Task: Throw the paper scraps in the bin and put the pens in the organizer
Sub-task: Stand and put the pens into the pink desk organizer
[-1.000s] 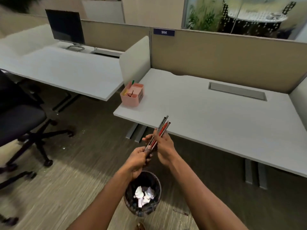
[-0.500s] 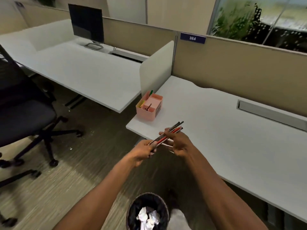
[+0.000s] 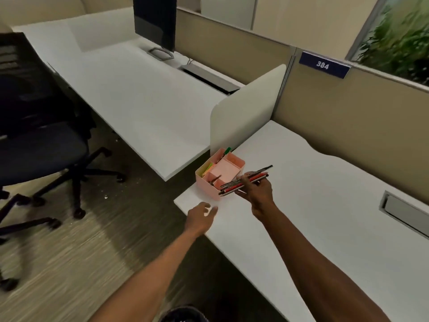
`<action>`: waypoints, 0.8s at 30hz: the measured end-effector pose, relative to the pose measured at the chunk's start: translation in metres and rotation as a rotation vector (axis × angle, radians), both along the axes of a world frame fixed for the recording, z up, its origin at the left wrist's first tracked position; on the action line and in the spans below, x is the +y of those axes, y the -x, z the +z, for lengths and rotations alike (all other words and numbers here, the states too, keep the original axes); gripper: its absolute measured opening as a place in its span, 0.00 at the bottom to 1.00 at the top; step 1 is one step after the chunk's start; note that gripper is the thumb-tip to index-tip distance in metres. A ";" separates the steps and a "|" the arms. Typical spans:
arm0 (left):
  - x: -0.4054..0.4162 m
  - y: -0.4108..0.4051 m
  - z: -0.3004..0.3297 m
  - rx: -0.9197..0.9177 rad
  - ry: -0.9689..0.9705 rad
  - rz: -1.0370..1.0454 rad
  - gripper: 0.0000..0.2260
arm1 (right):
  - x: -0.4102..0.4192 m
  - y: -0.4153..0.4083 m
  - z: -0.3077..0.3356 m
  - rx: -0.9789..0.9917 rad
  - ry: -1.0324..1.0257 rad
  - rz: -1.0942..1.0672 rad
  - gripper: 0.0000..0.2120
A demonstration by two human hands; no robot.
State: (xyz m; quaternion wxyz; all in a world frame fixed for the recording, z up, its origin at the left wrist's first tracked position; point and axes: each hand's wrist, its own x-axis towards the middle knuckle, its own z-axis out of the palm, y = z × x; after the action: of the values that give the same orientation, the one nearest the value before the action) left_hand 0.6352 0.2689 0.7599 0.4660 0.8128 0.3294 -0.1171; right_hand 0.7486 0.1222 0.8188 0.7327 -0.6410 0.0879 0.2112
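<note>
My right hand (image 3: 256,191) grips a bundle of several pens (image 3: 243,181), red and black, held nearly level just to the right of the pink organizer (image 3: 228,169). The organizer stands at the near left corner of the white desk (image 3: 313,205); it holds a green marker, sticky notes and a small dark item. My left hand (image 3: 200,218) hovers over the desk's left corner, fingers apart and holding nothing. The rim of the black bin (image 3: 183,314) shows at the bottom edge; its contents are out of view.
A white divider panel (image 3: 246,108) rises just behind the organizer. A second desk (image 3: 130,98) with a monitor (image 3: 155,20) lies to the left. A dark office chair (image 3: 34,140) stands on the floor at left. A cable slot (image 3: 404,211) is set in the desk at right.
My left hand has let go of the pens and dropped toward the desk corner. My right hand has carried the bundle up beside the organizer. The view has moved closer to the desk.
</note>
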 end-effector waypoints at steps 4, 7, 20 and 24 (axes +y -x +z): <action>-0.001 -0.014 -0.045 0.104 -0.286 -0.230 0.30 | 0.032 -0.041 -0.017 -0.093 0.090 0.035 0.15; -0.004 -0.024 -0.068 0.188 -0.415 -0.344 0.33 | 0.057 -0.061 -0.033 -0.134 0.191 0.034 0.18; -0.014 -0.036 -0.132 0.374 -0.500 -0.588 0.42 | 0.095 -0.084 -0.090 -0.354 0.545 0.269 0.22; -0.017 -0.039 -0.135 0.396 -0.595 -0.633 0.42 | 0.103 -0.088 -0.093 -0.420 0.588 0.351 0.21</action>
State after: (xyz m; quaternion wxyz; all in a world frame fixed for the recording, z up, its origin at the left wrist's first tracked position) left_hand 0.6742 0.2520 0.6249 0.0827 0.9333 0.1672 -0.3068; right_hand 0.8362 0.2253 0.7253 0.4728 -0.8579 -0.1178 0.1632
